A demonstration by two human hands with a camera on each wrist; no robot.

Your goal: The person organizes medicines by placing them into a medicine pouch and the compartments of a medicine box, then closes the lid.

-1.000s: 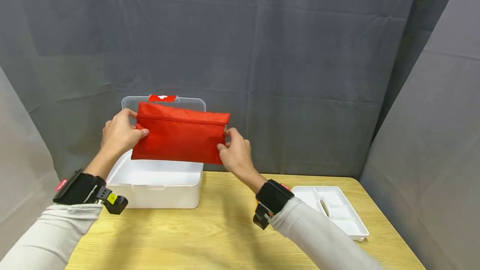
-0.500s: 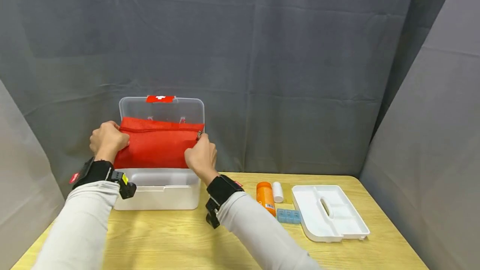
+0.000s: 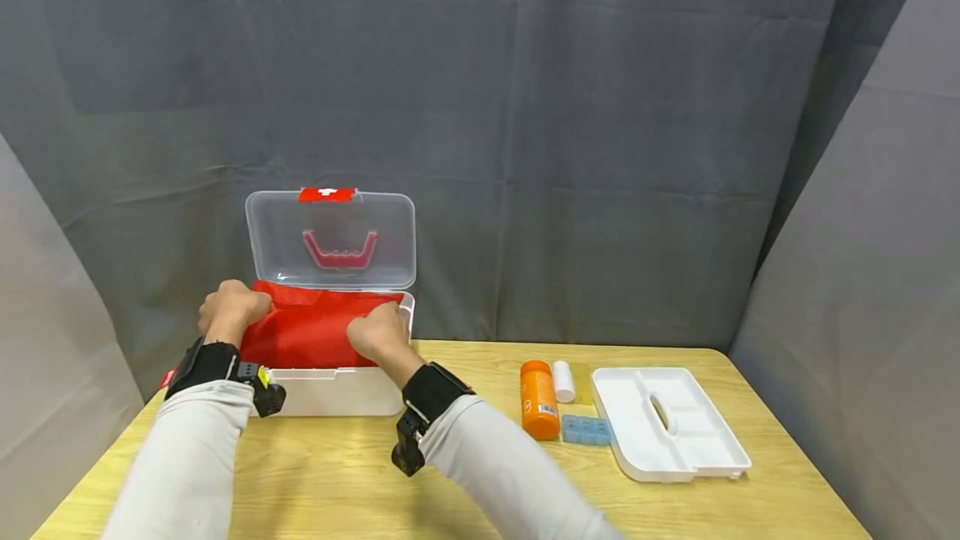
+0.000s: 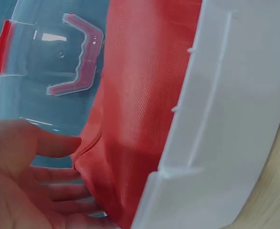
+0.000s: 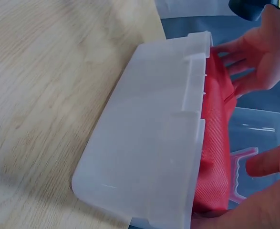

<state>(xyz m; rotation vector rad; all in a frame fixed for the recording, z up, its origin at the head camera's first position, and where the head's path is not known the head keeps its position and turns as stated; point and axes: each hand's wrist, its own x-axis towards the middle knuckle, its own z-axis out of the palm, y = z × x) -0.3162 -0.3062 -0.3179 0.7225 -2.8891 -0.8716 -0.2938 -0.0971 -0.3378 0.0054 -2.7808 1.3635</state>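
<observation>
A red zippered pouch (image 3: 318, 332) sits in the open white box (image 3: 337, 394), its upper part bulging above the rim. The person's left hand (image 3: 231, 307) is at the pouch's left end; in the left wrist view its thumb (image 4: 58, 144) and extended fingers touch the zippered corner. At the other end is the right hand (image 3: 382, 332). The right wrist view shows its thumb (image 5: 264, 164) apart from the pouch, with other fingers against the end near the box wall. Behind, the clear lid (image 3: 330, 227) with a red handle stands raised.
To the right on the wooden table (image 3: 337, 473) stand an orange bottle (image 3: 539, 400) and a white roll (image 3: 563, 382). A yellow piece (image 3: 582, 383), a blue pill organizer (image 3: 586, 430) and a white divided tray (image 3: 667, 423) lie beside them. Grey cloth (image 3: 480, 107) hangs behind.
Both hands have brought the red pouch down from in front of the lid into the white box. The lid's handle has come into sight. The hands' hold on the pouch has loosened.
</observation>
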